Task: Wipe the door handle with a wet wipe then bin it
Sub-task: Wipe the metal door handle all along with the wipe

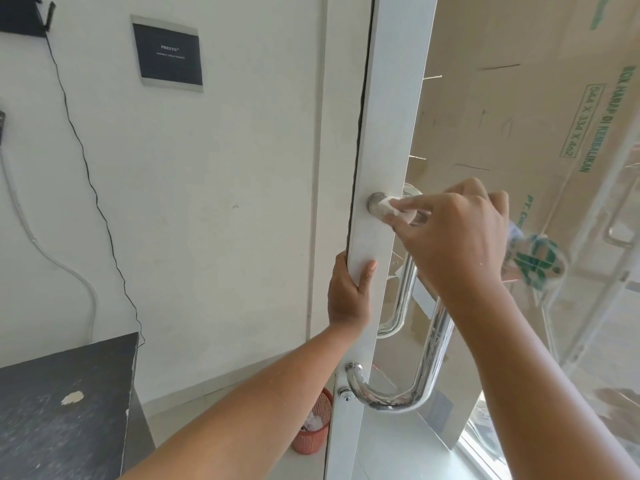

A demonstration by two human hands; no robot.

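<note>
A chrome D-shaped door handle [431,344] is fixed to the white frame of a glass door [384,140]. My right hand [453,237] pinches a white wet wipe [389,206] and presses it against the handle's upper mount. My left hand [348,294] grips the edge of the door frame below that mount, thumb on the front face. A small red mesh bin [313,427] with white paper in it stands on the floor behind the door's edge, partly hidden by my left forearm.
A dark table [65,407] fills the lower left. On the white wall hang a black plaque [168,51] and a thin black cable [86,174]. Brown cardboard [519,116] covers the glass. A keyhole [345,395] sits by the handle's lower mount.
</note>
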